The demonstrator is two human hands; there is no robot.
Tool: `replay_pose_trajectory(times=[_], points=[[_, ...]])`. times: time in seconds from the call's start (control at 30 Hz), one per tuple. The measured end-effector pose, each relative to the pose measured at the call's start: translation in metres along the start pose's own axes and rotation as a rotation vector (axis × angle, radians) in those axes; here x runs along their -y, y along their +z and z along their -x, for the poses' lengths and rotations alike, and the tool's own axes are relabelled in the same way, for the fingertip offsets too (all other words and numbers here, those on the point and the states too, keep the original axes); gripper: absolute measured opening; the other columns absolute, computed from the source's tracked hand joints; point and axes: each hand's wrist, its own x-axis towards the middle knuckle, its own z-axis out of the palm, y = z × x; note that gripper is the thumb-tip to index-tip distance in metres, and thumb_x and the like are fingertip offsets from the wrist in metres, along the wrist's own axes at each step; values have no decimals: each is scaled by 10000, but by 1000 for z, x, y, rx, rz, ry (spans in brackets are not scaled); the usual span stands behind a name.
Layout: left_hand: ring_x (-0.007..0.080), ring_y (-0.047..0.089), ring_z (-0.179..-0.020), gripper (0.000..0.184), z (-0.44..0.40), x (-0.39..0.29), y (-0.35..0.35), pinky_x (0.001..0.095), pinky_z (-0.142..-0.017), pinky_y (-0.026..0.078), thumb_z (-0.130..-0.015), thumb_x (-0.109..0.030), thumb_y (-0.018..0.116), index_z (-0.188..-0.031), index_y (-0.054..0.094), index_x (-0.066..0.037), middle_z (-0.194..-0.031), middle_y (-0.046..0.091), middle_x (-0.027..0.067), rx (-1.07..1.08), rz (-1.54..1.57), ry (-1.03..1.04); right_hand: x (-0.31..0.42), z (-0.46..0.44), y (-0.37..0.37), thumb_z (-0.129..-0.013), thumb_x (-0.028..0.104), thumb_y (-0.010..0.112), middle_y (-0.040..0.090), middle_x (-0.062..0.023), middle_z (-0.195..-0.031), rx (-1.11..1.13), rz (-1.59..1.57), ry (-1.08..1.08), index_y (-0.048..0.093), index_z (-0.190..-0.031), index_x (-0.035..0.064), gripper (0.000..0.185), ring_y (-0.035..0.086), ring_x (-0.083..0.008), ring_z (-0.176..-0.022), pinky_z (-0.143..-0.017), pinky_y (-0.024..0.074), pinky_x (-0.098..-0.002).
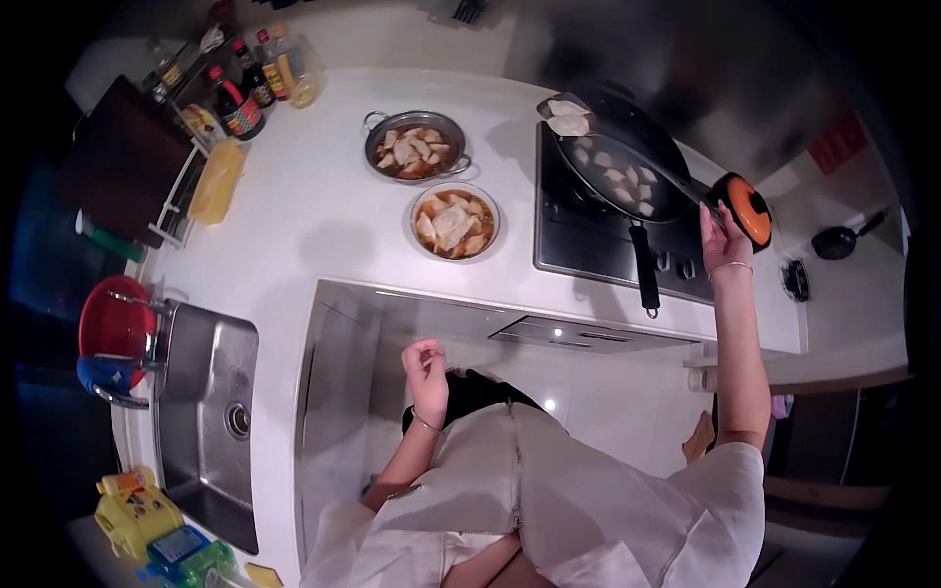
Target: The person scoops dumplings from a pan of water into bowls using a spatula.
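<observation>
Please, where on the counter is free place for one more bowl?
Widest: the counter between the yellow container and the white bowl and two-handled dish. Smaller: the strip from the white bowl to the stove. Crowded: the back corner with bottles, and the stove, where the right hand holds a long utensil across the pan.

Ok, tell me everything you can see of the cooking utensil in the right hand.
The utensil has a long, slim, dark handle running to a broad, greyish head, possibly metal. The right grip closes around the handle's near end. Pale dumplings lie on the head and hide most of it, so its exact shape can't be told. It slants across above the frying pan, head by the far-left rim; contact there isn't clear.
</observation>
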Motion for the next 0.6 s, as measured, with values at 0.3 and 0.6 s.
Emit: replay_pose_trajectory(times=[0.3,0.6], points=[[116,428,-738,121,0,3,-27,230,-686,370,-739,-61,498,-857,470,-58,-892,383,48,-89,36,13,-85,-6,69,-796,30,400,479,-245,-871,5,-41,440,453,-802,-74,117,480,-361,-876,-780,445,-390],[72,439,-711,121,-2,9,-70,192,-616,376,-764,-62,474,-880,443,-66,-804,463,6,-283,55,57,-181,-12,113,-791,48,420,493,-221,-774,-7,136,479,450,-761,-62,118,534,-334,-740,-694,491,-383]])
